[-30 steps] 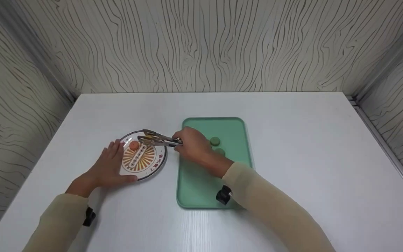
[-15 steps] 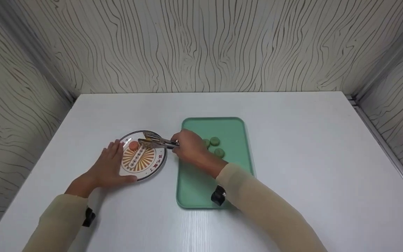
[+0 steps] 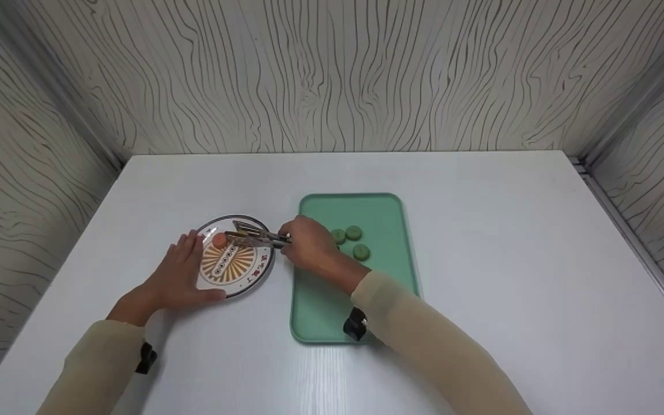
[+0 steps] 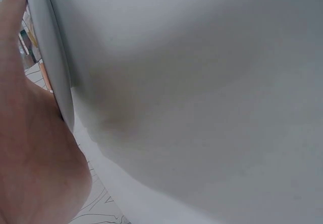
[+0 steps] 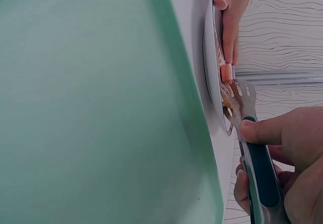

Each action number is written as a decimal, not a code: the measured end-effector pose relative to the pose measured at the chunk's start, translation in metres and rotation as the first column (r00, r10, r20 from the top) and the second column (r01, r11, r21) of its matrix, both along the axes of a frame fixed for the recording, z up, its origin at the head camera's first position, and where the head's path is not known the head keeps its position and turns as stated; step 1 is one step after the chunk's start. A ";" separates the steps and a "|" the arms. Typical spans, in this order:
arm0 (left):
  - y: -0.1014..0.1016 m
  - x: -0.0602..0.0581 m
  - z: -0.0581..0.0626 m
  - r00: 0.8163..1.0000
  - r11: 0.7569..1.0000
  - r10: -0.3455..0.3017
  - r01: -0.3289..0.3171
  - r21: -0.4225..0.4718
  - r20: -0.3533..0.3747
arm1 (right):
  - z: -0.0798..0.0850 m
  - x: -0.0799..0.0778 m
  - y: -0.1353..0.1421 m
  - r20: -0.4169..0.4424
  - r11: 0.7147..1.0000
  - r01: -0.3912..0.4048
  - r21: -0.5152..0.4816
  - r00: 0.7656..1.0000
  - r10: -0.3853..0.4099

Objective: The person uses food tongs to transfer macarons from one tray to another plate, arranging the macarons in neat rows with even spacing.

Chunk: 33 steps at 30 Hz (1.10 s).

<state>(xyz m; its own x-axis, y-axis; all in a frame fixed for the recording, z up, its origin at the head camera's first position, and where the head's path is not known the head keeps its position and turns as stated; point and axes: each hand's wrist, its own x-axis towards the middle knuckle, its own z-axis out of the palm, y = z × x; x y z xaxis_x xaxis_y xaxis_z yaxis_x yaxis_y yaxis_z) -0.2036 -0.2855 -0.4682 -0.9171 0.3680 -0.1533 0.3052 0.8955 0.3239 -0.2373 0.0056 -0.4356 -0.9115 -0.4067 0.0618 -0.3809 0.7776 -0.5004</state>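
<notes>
My right hand (image 3: 313, 245) grips a pair of metal tongs (image 5: 263, 176) with dark green grip panels. Their slotted ends stand apart over the far right part of a round white plate (image 3: 244, 282), which has a dark rim and an orange sunburst print. A small yellowish patch shows between the ends; I cannot tell whether they hold anything. Just left of the tips, a round orange piece (image 3: 219, 240) lies on the plate. My left hand (image 3: 177, 275) rests at the plate's left edge, fingers straight and thumb spread along the near rim.
A green rectangular tray (image 3: 332, 317) lies right of the plate, under my right forearm. Several round green pieces (image 3: 361, 252) sit on it beside my right hand. The white table (image 3: 482, 259) ends at wood-patterned panels (image 3: 332, 75) at the back and sides.
My right hand and the tongs have shifted slightly left and nearer to me, bringing another green piece on the tray into sight. The left hand and plate have stayed put.
</notes>
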 end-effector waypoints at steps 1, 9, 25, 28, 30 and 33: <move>0.000 0.000 0.000 1.000 1.000 0.000 0.000 0.002 0.001 | 0.000 0.000 0.000 -0.005 1.000 -0.003 0.001 1.000 0.003; -0.002 0.000 0.000 1.000 1.000 -0.002 0.002 0.000 -0.002 | -0.001 -0.001 -0.003 -0.030 1.000 -0.023 0.005 0.999 0.024; -0.001 0.002 -0.001 1.000 1.000 0.003 -0.003 0.022 -0.014 | 0.000 0.000 -0.005 -0.022 0.999 -0.020 0.025 1.000 0.021; -0.002 0.002 -0.003 1.000 0.998 -0.003 0.003 0.055 -0.012 | -0.001 0.001 -0.004 -0.026 1.000 -0.025 0.019 0.999 0.025; -0.004 0.001 -0.006 1.000 0.998 -0.007 0.007 0.064 -0.007 | -0.001 0.001 -0.004 -0.030 0.999 -0.027 0.021 0.999 0.027; -0.006 -0.001 -0.010 1.000 0.999 -0.006 0.006 0.044 -0.001 | -0.002 0.001 -0.003 -0.029 0.999 -0.025 0.031 0.999 0.026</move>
<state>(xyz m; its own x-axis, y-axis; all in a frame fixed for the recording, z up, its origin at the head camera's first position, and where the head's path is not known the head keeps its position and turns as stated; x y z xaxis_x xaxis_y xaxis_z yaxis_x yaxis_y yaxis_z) -0.2046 -0.2912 -0.4781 -0.9150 0.3797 -0.1361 0.3107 0.8786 0.3627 -0.2367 0.0021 -0.4377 -0.8988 -0.4318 0.0756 -0.4149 0.7825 -0.4643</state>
